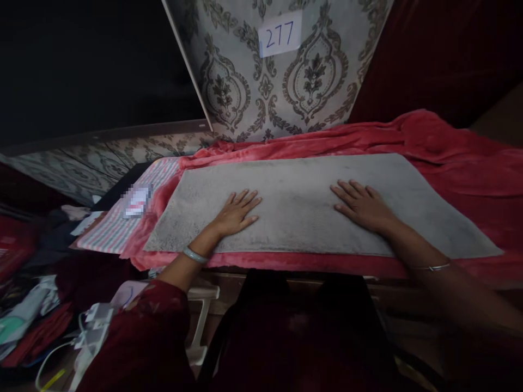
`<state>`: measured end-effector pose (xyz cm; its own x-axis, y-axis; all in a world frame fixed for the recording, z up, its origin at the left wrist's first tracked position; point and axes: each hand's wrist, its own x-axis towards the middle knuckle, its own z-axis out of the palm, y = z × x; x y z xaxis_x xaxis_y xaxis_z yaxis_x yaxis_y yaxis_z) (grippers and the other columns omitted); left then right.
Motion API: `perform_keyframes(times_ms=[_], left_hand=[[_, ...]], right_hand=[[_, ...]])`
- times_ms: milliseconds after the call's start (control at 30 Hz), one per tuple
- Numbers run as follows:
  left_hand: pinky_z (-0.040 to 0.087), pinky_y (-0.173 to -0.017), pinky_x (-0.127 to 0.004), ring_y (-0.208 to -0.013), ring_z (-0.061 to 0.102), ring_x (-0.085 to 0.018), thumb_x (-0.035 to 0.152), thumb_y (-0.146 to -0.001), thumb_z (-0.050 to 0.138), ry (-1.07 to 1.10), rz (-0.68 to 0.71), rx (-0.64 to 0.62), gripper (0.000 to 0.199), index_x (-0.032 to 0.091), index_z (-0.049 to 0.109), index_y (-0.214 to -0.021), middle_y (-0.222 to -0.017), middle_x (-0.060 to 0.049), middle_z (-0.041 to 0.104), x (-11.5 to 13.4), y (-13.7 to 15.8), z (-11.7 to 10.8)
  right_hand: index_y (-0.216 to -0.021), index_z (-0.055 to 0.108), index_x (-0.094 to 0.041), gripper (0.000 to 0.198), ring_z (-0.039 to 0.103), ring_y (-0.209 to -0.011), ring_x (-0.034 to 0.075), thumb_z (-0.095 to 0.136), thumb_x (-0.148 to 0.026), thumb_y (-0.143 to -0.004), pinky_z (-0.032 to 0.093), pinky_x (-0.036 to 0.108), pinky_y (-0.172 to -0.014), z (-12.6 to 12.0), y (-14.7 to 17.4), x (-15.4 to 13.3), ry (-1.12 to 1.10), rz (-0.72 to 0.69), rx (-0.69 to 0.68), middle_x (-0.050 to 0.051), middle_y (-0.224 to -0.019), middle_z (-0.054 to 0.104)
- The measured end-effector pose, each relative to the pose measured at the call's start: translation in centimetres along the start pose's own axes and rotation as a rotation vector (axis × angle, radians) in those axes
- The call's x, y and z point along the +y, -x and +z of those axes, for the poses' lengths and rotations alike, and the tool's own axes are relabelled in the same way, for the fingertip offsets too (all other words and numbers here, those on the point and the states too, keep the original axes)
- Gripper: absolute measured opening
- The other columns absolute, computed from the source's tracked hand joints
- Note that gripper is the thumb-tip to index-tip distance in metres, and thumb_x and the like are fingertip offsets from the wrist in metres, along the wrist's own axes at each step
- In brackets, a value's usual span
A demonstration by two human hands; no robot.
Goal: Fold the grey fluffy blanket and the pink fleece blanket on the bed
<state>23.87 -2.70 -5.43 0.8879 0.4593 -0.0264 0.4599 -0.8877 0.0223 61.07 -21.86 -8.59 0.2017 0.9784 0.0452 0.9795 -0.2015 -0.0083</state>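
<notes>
A grey rectangular mat [294,218] with a soft-looking surface lies spread out on a red plush blanket [449,147]. My left hand [237,213] rests flat on the mat left of its middle, fingers spread. On the right half, my right hand [362,206] also lies flat with its fingers apart. Neither hand holds anything. The mat looks mostly smooth, with a rougher, darker patch toward its left end.
A striped cloth [106,228] with a blurred white item [138,201] on it borders the blanket at left. Behind hangs a large dark screen [98,71]. A paper marked 277 [280,35] is on the patterned wall. Clothes and a white power strip [96,321] sit lower left.
</notes>
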Motion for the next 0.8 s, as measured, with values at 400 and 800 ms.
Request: perform_keyframes(times_ms=[400, 800], left_hand=[[0.021, -0.121, -0.063, -0.156, 0.017, -0.034, 0.05, -0.101, 0.027, -0.08, -0.78, 0.002, 0.067, 0.023, 0.026, -0.162, -0.17, -0.007, 0.02, -8.4, 11.1, -1.3], [0.045, -0.104, -0.047, -0.125, 0.057, -0.037, 0.038, -0.099, 0.034, -0.129, -1.045, 0.227, 0.06, 0.004, 0.049, -0.147, -0.131, -0.027, 0.063, -8.3, 13.4, -1.7]], right_hand=[[-0.164, 0.023, -0.021, 0.073, 0.016, -0.154, 0.033, 0.015, -0.056, -0.101, 0.023, 0.056, -0.12, -1.5, 8.3, 6.9, -0.016, 0.44, -0.072, 0.007, -0.17, 0.013], [-0.152, 0.048, -0.017, 0.08, 0.054, -0.124, 0.045, 0.023, -0.066, -0.094, 0.047, 0.061, -0.097, -0.4, 9.7, 9.1, -0.036, 0.607, 0.124, 0.024, -0.142, 0.056]])
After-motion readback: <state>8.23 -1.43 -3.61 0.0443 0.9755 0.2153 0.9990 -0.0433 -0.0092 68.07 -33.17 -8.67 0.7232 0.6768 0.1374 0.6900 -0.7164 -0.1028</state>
